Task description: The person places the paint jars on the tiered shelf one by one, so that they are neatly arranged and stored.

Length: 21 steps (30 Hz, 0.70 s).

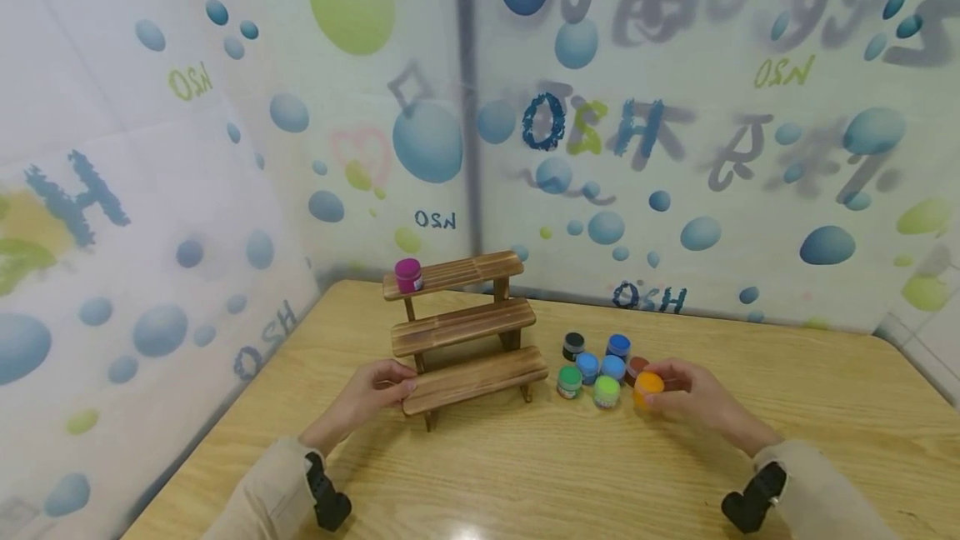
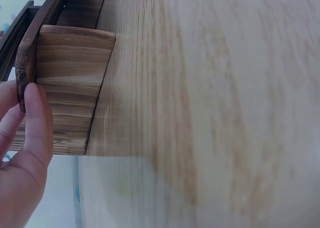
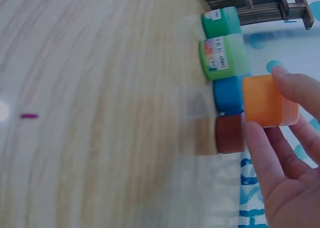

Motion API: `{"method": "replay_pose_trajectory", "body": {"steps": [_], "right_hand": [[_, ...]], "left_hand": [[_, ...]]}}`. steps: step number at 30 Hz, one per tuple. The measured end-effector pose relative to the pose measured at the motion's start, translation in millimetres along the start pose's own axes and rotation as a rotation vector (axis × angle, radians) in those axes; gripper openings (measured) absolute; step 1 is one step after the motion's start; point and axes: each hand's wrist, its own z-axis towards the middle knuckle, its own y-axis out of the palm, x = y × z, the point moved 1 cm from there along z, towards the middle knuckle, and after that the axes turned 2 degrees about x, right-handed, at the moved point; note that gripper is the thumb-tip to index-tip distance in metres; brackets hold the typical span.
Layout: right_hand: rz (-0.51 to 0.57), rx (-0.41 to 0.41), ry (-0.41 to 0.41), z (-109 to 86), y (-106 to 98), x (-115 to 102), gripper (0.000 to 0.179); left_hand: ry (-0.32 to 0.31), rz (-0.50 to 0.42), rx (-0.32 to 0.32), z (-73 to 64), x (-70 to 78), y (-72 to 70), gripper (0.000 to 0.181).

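- Orange jar (image 1: 648, 384) sits pinched in the right hand (image 1: 693, 400), fingers curled round it, at the right edge of the jar cluster (image 1: 600, 367) and just off the table (image 1: 675, 465) in the wrist view.
- Beside it: a brown jar (image 3: 230, 133), a blue one (image 3: 228, 94), two green ones; a black jar (image 1: 573, 346) at the back.
- Left hand (image 1: 371, 394) grips the left end of the bottom step of the wooden rack (image 1: 465, 332), thumb on top, fingers tucked under.
- Magenta jar (image 1: 408, 275) stands alone on the top step, left end.
- The hands are well apart, rack and jars between them.
- The table is pale wood grain with a glossy glare spot near the front edge.
- Translucent sheeting (image 1: 675, 148) printed with blue and green bubbles and lettering walls in the corner.
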Motion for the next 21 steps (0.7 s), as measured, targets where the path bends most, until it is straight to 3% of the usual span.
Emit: {"method": "replay_pose_trajectory", "body": {"steps": [9,21], "right_hand": [[0.018,-0.039,-0.071,0.5,-4.1,-20.0,0.046],[-0.047,-0.083,-0.269,3.0,-5.5,-55.2,0.041]], "left_hand": [[-0.002,0.001,0.000,-0.8,-0.6,0.7,0.026],[-0.006,-0.002,-0.002,-1.2,0.9,0.2,0.027]]}}
